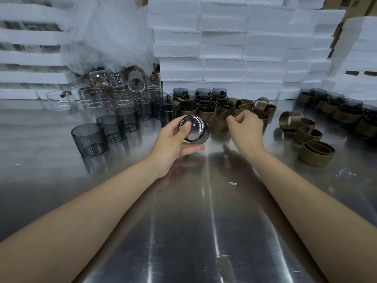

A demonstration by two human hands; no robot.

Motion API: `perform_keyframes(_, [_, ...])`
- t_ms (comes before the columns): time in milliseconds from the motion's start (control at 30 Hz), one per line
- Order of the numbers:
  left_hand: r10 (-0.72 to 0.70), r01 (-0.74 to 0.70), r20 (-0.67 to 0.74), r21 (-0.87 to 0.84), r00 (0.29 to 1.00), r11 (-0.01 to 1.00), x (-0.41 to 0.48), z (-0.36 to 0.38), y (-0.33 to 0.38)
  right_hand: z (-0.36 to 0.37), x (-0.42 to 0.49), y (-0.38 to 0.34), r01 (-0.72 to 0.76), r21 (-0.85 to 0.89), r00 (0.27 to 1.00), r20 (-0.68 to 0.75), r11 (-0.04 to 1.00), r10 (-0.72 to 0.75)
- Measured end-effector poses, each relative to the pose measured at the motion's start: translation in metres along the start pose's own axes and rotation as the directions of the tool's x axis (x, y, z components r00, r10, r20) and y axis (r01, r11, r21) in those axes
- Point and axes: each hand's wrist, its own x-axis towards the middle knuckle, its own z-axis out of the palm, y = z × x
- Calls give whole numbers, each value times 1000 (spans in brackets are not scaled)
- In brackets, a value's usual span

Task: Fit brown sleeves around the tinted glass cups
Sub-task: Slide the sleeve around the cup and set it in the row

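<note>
My left hand (173, 141) grips a tinted glass cup (196, 131) tipped on its side, its base facing me, thumb across the base. Just to its right my right hand (244, 127) pinches a brown sleeve (220, 120) lifted a little above the steel table. The sleeve sits beside the cup, apart from it. Bare tinted cups (89, 138) stand in a row at the left. Loose brown sleeves (317, 153) lie at the right. Sleeved cups (204, 104) stand behind my hands.
More sleeved cups (344, 112) crowd the far right. Clear glass cups (114, 92) stand and lie at the back left under a plastic sheet. White foam boxes (224, 48) are stacked along the back. The steel table (193, 221) stretches toward me.
</note>
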Motion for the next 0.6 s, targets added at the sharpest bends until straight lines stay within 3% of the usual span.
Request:
perform_keyframes(100, [22,-21,-31,17,999,1000,1,1,-2,-2,-2,-8,-11,161,1000,-22,987,15])
perform_keyframes(233, [23,-21,-28,52,999,998,2,2,-3,6,-14,-18,80,245,994,50,966,-95])
perform_keyframes(367, [67,-68,5,104,998,992,0,1,-3,13,-23,-18,229,159,965,90,960,-245])
perform_keyframes(500, [-7,11,-50,76,999,997,4,2,0,11,-25,-18,294,117,949,83,949,-304])
perform_keyframes(600, [18,-13,-33,155,999,988,1,3,0,12,-29,-22,296,95,945,114,950,-306])
